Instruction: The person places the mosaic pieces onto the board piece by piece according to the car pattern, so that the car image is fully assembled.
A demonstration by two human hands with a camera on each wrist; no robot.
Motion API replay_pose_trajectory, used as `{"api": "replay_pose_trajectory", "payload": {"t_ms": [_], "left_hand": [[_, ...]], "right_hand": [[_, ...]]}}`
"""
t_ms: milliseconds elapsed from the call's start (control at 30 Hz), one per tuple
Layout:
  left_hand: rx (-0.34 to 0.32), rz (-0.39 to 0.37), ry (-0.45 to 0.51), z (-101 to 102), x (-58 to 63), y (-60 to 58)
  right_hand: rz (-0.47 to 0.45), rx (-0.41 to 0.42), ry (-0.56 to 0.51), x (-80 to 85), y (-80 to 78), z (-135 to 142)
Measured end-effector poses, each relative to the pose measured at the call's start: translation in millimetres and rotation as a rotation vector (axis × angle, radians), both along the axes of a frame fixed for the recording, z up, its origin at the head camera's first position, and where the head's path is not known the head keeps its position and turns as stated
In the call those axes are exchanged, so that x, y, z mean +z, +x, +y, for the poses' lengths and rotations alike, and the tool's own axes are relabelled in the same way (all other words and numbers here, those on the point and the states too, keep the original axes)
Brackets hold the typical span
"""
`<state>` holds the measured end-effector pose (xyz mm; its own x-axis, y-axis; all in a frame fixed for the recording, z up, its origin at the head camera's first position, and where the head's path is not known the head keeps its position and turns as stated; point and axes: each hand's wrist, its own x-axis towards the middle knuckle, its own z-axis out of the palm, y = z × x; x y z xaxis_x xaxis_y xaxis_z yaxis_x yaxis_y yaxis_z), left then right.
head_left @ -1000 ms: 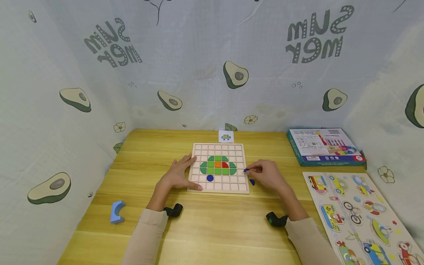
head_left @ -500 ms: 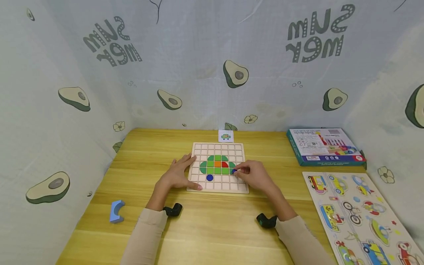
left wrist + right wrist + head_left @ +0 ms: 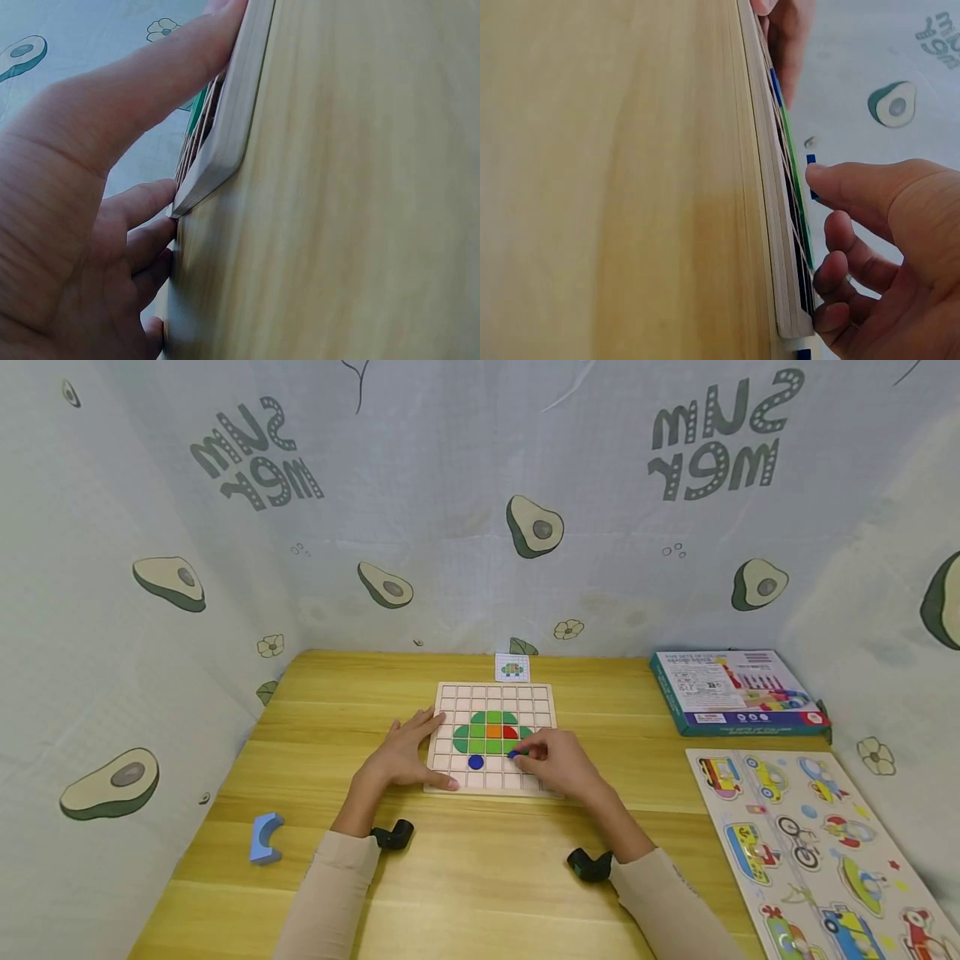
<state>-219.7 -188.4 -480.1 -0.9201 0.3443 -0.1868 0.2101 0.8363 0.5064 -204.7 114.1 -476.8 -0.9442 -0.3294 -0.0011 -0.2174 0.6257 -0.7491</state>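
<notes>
A wooden grid board [image 3: 495,782] lies mid-table, with green, orange and red pieces [image 3: 493,732] set in a domed shape and a blue disc [image 3: 476,762] below them. My left hand [image 3: 401,756] rests at its left side, fingers spread along the edge and thumb on the front rim. Over the board's right half, my right hand [image 3: 558,764] pinches a small blue piece [image 3: 811,159] between thumb and fingers, just below the green row. In the right wrist view, another blue piece [image 3: 804,354] lies by the board's corner; the hand hides it in the head view.
A small pattern card [image 3: 512,668] lies behind the board. To the right are a boxed set [image 3: 738,693] and a vehicle puzzle board [image 3: 817,843]. A light-blue arched block [image 3: 265,839] stands at left. Patterned cloth walls [image 3: 480,585] enclose the table's back and sides.
My right hand has moved left from beside the board's right edge to over its lower right cells, carrying the blue piece. The left hand has stayed in place.
</notes>
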Motion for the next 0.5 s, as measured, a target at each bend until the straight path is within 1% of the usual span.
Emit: {"api": "replay_pose_trajectory", "payload": {"t_ms": [200, 500], "left_hand": [[-0.001, -0.001, -0.002, 0.3, -0.5, -0.6], [-0.004, 0.001, -0.001, 0.7, -2.5, 0.1]], "right_hand": [[0.0, 0.004, 0.032, -2.6, 0.6, -3.6], [-0.005, 0.014, 0.024, -4.9, 1.0, -2.4]]}}
